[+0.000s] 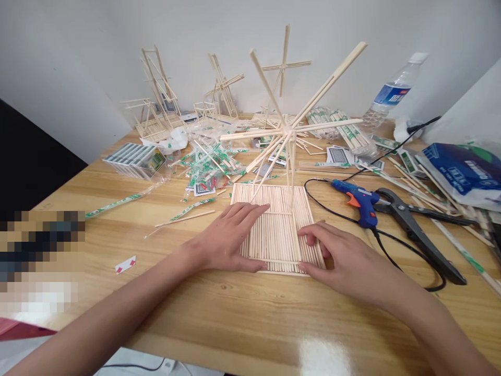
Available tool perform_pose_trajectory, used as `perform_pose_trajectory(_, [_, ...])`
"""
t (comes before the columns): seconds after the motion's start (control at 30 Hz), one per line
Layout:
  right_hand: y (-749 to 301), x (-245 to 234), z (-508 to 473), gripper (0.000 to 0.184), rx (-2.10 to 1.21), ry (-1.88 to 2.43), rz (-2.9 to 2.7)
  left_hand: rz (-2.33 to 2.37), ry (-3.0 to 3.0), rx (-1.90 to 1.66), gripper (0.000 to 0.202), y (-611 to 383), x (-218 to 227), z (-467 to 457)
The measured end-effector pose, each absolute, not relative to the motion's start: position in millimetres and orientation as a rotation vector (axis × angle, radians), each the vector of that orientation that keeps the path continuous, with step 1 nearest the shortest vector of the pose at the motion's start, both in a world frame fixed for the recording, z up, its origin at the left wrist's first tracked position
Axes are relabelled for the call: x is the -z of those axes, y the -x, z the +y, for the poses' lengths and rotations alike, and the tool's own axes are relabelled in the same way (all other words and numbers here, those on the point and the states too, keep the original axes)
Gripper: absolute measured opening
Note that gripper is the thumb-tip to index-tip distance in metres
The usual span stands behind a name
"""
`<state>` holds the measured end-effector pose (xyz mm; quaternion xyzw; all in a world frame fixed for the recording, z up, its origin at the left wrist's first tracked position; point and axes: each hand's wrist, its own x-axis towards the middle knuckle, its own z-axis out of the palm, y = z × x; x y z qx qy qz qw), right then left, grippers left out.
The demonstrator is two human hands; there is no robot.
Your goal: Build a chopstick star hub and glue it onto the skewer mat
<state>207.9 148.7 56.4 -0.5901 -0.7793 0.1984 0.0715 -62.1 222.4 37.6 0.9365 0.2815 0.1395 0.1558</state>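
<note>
My left hand lies across the left part of a flat panel of glued pale wooden sticks, with the thumb near the panel's front edge. My right hand holds the panel's right side, fingers on top and thumb at the front. Rising behind my hands, a spoked wheel frame of wooden chopsticks has a long vertical stick reaching down to the panel. A blue and orange hot glue gun lies just beyond my right hand.
Large black-handled shears and the glue gun's black cord lie on the wooden table to the right. Green-printed chopstick wrappers, playing cards and loose sticks are scattered behind. Stick models stand along the white wall. A water bottle stands back right.
</note>
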Motion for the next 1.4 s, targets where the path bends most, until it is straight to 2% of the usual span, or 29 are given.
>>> perform_pose_trajectory(0.7, [-209.0,-59.4,150.6,0.039,-0.656,1.745,-2.264,0.759,-2.702,-0.414,0.105,65.6,-40.8,225.1])
perform_pose_trajectory(0.77, [-209.0,-62.7,151.4,0.032,-0.627,1.762,-2.107,0.717,-2.683,-0.553,0.092,67.1,-42.5,226.1])
perform_pose_trajectory(0.83, [-208.1,-66.5,151.8,0.024,-0.652,1.691,-1.871,0.695,-2.642,-0.78,0.063,67.4,-44.4,226.2])
perform_pose_trajectory(0.9, [-205.7,-70.0,151.3,0.021,-0.824,1.481,-1.616,0.695,-2.604,-1.006,0.037,66.1,-45.9,225.0])
perform_pose_trajectory(0.97, [-201.8,-72.7,150.2,0.028,-1.118,1.19,-1.373,0.696,-2.593,-1.152,0.026,63.5,-46.5,222.6])
perform_pose_trajectory(1.07, [-194.7,-74.0,147.5,0.037,-1.518,0.809,-1.059,0.645,-2.65,-1.246,0.023,59.5,-45.8,218.1])
perform_pose_trajectory(1.13, [-190.6,-72.9,145.5,0.039,-1.66,0.69,-0.911,0.594,-2.727,-1.25,0.025,57.9,-44.9,215.6])
perform_pose_trajectory(1.27, [-185.8,-70.2,142.6,0.043,-1.69,0.63,-0.759,0.54,-2.846,-1.238,0.027,58.3,-43.8,214.4])
perform_pose_trajectory(1.4, [-187.2,-73.4,143.3,0.038,-1.61,0.672,-0.724,0.579,-2.838,-1.267,0.026,61.4,-43.6,218.5])
